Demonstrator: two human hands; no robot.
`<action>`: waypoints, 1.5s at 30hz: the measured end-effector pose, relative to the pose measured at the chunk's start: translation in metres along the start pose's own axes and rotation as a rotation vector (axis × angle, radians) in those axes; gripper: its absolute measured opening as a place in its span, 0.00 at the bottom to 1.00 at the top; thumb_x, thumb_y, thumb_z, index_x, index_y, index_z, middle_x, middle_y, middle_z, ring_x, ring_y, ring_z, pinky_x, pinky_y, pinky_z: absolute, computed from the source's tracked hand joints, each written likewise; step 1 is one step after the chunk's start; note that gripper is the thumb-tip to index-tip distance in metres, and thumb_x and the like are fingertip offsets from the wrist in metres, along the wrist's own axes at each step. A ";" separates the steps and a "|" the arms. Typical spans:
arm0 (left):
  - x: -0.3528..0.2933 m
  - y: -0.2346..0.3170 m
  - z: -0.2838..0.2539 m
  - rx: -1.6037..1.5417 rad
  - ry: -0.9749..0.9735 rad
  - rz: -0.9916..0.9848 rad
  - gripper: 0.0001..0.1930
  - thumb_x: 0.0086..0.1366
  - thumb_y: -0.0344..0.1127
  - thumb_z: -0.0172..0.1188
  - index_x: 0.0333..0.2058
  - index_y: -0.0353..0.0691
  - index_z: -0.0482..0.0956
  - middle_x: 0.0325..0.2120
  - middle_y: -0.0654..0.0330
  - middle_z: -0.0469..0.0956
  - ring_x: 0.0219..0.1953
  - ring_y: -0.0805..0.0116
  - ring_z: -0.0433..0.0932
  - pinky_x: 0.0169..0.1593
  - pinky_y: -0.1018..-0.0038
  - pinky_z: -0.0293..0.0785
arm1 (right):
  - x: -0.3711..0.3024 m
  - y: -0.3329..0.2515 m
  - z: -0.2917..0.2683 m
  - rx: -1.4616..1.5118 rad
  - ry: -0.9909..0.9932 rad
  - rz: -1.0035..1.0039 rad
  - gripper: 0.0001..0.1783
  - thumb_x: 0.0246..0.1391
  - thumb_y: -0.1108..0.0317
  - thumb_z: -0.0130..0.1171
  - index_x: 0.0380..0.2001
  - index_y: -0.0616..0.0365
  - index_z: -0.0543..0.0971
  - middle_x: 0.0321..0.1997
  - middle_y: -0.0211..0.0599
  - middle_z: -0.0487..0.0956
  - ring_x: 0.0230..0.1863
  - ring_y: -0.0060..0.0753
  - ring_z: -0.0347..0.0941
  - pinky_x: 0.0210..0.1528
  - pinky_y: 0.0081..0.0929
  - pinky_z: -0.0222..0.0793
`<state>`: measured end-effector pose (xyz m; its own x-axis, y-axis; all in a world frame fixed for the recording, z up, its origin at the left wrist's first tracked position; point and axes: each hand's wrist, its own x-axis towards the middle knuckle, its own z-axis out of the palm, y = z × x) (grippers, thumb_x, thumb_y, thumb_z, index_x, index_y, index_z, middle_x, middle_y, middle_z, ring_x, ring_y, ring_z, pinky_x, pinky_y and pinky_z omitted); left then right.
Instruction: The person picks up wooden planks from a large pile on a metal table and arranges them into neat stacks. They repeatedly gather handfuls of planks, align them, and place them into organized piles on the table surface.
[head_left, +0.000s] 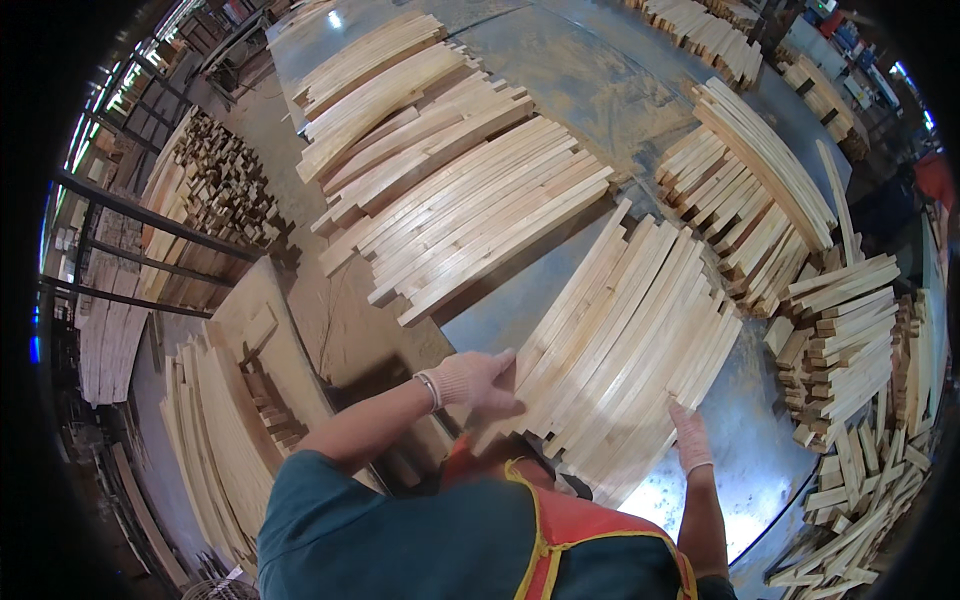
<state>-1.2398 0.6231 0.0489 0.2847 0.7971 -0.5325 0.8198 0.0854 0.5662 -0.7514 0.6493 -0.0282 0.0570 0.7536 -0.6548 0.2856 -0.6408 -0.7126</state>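
Note:
A broad row of pale wooden strips (625, 340) lies side by side on the metal table in front of me, with uneven ends. My left hand (475, 383), in a light knit glove, grips the left edge of this row; its thumb shows and some fingertips are hidden behind the wood. Against the right edge is my right hand (690, 435), also gloved, closed at the outermost strips with the thumb side on top. Part of its fingers is out of sight. Just beyond lies another row of strips (490, 220), apart from the one between my hands.
The grey metal table (570, 70) carries sawdust and further rows of curved strips (385, 90). Stacked strips (750, 180) stand at the right, above a loose heap of offcuts (850, 500). Left are a dark metal rack (150, 215) and a pile of curved boards (215, 430).

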 end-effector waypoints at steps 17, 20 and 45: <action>0.027 0.046 -0.140 -0.081 0.194 -0.193 0.36 0.58 0.55 0.63 0.56 0.29 0.74 0.54 0.41 0.78 0.58 0.45 0.79 0.61 0.58 0.77 | -0.020 -0.076 0.109 0.641 -0.025 -0.044 0.29 0.67 0.67 0.59 0.68 0.63 0.71 0.65 0.43 0.78 0.66 0.41 0.75 0.72 0.38 0.69; 0.025 -0.007 -0.199 -0.075 0.347 -0.091 0.41 0.53 0.64 0.70 0.52 0.30 0.77 0.44 0.38 0.80 0.51 0.39 0.81 0.56 0.54 0.78 | -0.018 -0.159 0.170 0.528 -0.061 -0.124 0.29 0.67 0.67 0.59 0.68 0.64 0.71 0.66 0.45 0.77 0.66 0.39 0.74 0.72 0.35 0.66; -0.041 -0.280 -0.382 0.577 0.803 -0.566 0.23 0.66 0.41 0.63 0.60 0.51 0.78 0.59 0.57 0.77 0.62 0.55 0.75 0.62 0.57 0.74 | 0.043 -0.286 0.307 0.425 -0.430 -0.234 0.07 0.65 0.73 0.59 0.37 0.49 0.70 0.24 0.21 0.64 0.25 0.16 0.61 0.24 0.19 0.56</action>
<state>-1.6708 0.7946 0.1526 -0.4291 0.9016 0.0545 0.8947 0.4325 -0.1118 -1.1243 0.8200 0.0705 -0.3738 0.8114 -0.4493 -0.1648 -0.5349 -0.8287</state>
